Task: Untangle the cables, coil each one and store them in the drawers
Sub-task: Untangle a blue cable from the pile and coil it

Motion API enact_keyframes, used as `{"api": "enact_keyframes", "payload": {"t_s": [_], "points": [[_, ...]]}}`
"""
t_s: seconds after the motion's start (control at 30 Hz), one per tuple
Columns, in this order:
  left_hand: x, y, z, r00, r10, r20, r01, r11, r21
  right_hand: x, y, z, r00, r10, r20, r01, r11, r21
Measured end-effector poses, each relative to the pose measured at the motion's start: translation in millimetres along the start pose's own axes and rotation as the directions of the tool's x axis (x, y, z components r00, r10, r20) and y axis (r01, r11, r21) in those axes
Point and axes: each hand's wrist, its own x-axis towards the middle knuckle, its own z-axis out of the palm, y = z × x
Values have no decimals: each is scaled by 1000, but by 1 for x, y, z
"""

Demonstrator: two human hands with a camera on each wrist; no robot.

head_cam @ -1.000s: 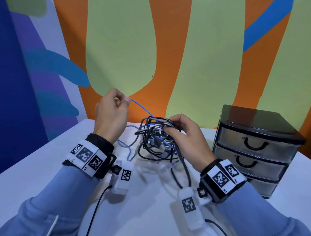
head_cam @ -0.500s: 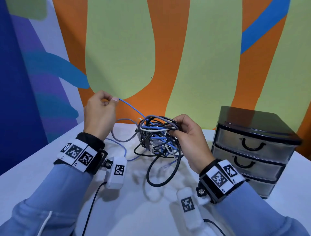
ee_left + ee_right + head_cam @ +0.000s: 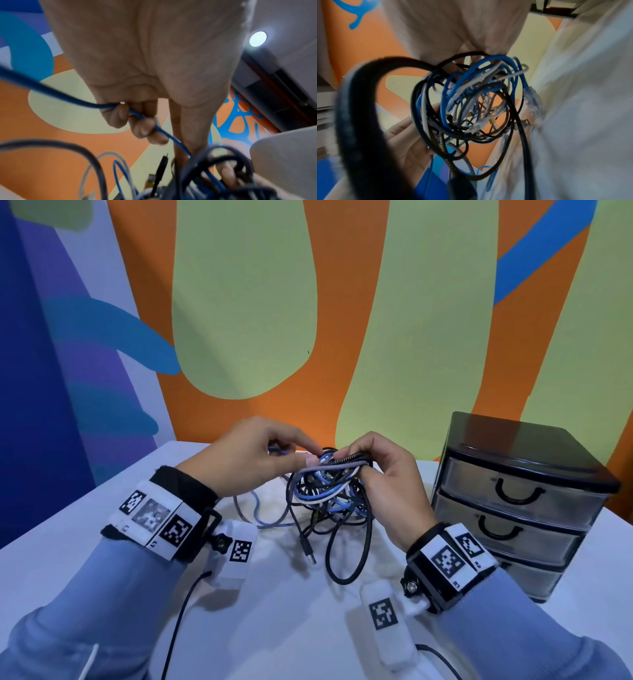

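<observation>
I see bare worktop [image 3: 291, 628] open between my forearms and out along the left edge, wide enough for a hand to pass. In the middle the cable tangle [image 3: 329, 491] hangs lifted off the worktop, its black loop [image 3: 346, 556] and a USB plug [image 3: 310, 556] trailing onto the surface below. My left hand [image 3: 253, 460] and right hand [image 3: 387, 477] close in on the tangle from both sides, nearly touching above it. To the right, the black three-drawer unit [image 3: 524, 501] stands just beside my right wrist, all drawers closed. The painted wall [image 3: 342, 337] blocks the far side behind the tangle.
</observation>
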Motion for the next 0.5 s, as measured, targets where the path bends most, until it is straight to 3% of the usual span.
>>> {"api": "enact_keyframes", "payload": {"t_s": [0.17,0.3,0.5], "points": [[-4,4,-6,999,23,-23,-24,998,-51,-1,1,-2,999,-45,23,46,998,-49],[2,5,2,973,52,-224,-63,997,-42,0,0,-1,982,-119,146,137,984,-116],[9,5,11,867,20,-497,-71,994,-83,2,0,2,945,-201,257,261,939,-226]]}}
